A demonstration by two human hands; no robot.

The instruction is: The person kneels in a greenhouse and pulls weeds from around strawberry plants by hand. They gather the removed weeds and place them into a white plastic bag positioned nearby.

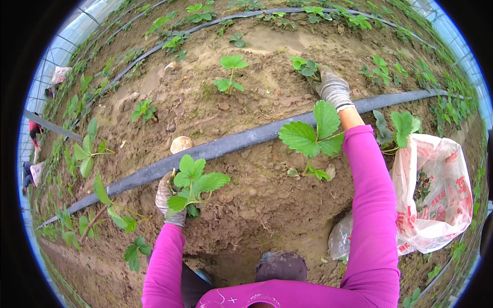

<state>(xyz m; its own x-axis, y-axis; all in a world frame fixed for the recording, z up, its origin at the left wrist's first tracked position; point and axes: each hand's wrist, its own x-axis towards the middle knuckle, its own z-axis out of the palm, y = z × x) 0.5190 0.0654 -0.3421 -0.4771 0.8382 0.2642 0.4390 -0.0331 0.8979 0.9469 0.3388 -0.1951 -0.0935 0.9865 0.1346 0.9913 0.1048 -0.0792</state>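
Both hands wear grey knitted gloves. My right hand (334, 87) reaches past the black drip hose (246, 139) to the base of a small strawberry plant (307, 68); its fingertips are partly hidden by leaves and soil. On the near side of the hose, my left hand (168, 196) is beside a leafy strawberry plant (198, 183), with something thin and pale at its fingertips. Leaves cover part of that hand, so its grip is unclear. A round pale stone or clod (181, 144) lies just beyond the hose, above my left hand.
An open white plastic bag (443, 192) with red print stands at the right, holding dark plant bits. More strawberry plants (231, 73) grow in the soil around me. A second hose (231, 17) curves across the far bed. At the far left, people (35, 131) work near greenhouse framing.
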